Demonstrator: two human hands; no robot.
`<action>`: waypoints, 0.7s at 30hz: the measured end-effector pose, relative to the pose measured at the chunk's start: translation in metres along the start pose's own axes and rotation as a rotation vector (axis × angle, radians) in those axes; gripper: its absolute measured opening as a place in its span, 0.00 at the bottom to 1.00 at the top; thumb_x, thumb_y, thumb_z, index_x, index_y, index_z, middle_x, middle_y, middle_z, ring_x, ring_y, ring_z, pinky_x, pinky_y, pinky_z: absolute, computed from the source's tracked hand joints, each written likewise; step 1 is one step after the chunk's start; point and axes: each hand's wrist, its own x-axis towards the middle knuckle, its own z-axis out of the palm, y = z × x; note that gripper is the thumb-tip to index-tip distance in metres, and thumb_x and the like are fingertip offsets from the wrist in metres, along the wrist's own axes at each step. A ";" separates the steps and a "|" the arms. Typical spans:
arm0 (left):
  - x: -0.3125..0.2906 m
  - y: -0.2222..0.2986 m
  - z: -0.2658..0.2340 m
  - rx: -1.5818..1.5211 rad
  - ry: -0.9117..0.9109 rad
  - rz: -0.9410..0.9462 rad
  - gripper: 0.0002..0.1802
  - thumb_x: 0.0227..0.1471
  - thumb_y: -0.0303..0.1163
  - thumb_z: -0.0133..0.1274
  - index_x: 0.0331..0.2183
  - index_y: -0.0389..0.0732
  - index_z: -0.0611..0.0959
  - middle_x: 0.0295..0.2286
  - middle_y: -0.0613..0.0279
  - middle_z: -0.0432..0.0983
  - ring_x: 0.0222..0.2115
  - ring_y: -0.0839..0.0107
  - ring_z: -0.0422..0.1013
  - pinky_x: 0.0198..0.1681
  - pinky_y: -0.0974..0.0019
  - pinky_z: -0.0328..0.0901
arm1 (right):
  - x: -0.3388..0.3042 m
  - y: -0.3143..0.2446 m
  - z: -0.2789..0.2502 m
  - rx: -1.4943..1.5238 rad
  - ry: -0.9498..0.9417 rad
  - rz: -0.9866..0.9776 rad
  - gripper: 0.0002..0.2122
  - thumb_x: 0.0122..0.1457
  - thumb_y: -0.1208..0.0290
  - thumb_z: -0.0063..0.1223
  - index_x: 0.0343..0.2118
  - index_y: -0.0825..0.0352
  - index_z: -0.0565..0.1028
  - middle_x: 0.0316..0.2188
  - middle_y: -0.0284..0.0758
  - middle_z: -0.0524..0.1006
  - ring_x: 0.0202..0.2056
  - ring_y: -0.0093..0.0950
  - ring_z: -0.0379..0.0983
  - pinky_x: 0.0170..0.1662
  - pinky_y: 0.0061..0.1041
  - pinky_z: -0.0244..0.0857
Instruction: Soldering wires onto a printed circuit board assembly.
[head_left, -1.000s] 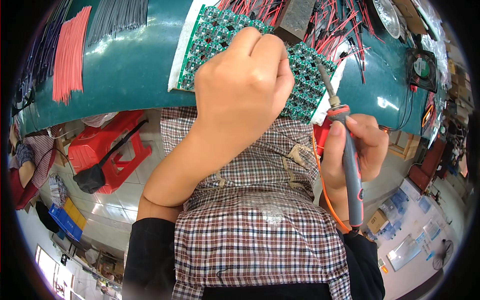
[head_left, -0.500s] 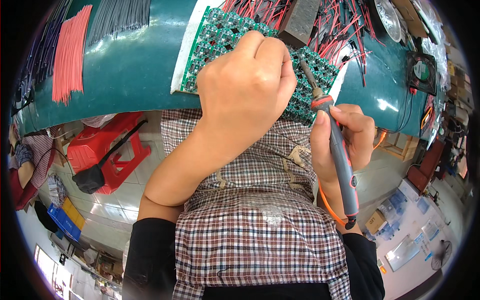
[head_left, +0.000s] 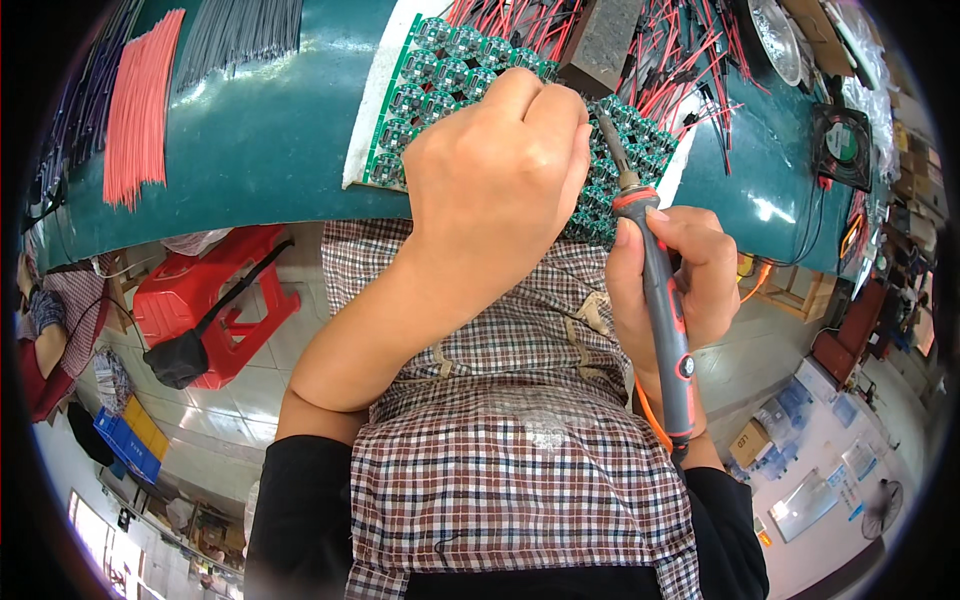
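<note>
My right hand is closed around the grey and red handle of a soldering iron. The iron's metal tip points up and away, over a panel of small green circuit boards. Above the same panel, my left hand is closed, its fingers bent down and pinched together at the far side; the hand itself hides what they hold, if anything. The panel rests on a white board. A dark rectangular block stands at the panel's far edge, among red and black wires.
Bundles of pink wires and grey wires lie on the green table to the left. A metal bowl and small black fan stand right. A red stool is at lower left, near another person's arm.
The soldering iron and my right hand have shifted slightly left, the handle standing a little more upright. My left hand has moved slightly right and nearer to me, still closed.
</note>
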 end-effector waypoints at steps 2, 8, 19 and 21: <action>0.000 0.000 -0.002 -0.007 0.010 0.015 0.06 0.45 0.24 0.65 0.28 0.42 0.83 0.24 0.66 0.75 0.20 0.74 0.74 0.21 0.70 0.66 | -0.001 -0.001 -0.005 0.016 -0.010 0.035 0.13 0.49 0.83 0.67 0.35 0.71 0.72 0.24 0.38 0.76 0.22 0.28 0.73 0.24 0.23 0.67; -0.005 0.002 -0.017 -0.067 -0.017 -0.042 0.07 0.44 0.27 0.62 0.24 0.43 0.78 0.23 0.63 0.70 0.17 0.64 0.72 0.19 0.63 0.66 | -0.010 -0.002 -0.018 0.080 0.001 -0.009 0.14 0.51 0.82 0.63 0.38 0.71 0.69 0.23 0.37 0.75 0.20 0.25 0.71 0.23 0.22 0.66; -0.012 0.001 -0.014 -0.035 -0.023 -0.020 0.08 0.42 0.28 0.63 0.24 0.44 0.78 0.23 0.64 0.70 0.16 0.65 0.72 0.18 0.64 0.66 | -0.016 0.001 -0.010 0.066 -0.009 -0.018 0.12 0.49 0.81 0.63 0.32 0.70 0.70 0.19 0.35 0.73 0.17 0.24 0.70 0.19 0.21 0.63; -0.012 0.001 -0.014 -0.026 -0.026 -0.023 0.07 0.43 0.26 0.64 0.25 0.44 0.80 0.23 0.67 0.72 0.16 0.70 0.71 0.18 0.67 0.64 | -0.015 0.000 -0.010 0.062 -0.010 -0.013 0.12 0.49 0.81 0.63 0.32 0.70 0.70 0.19 0.35 0.73 0.17 0.24 0.70 0.19 0.21 0.63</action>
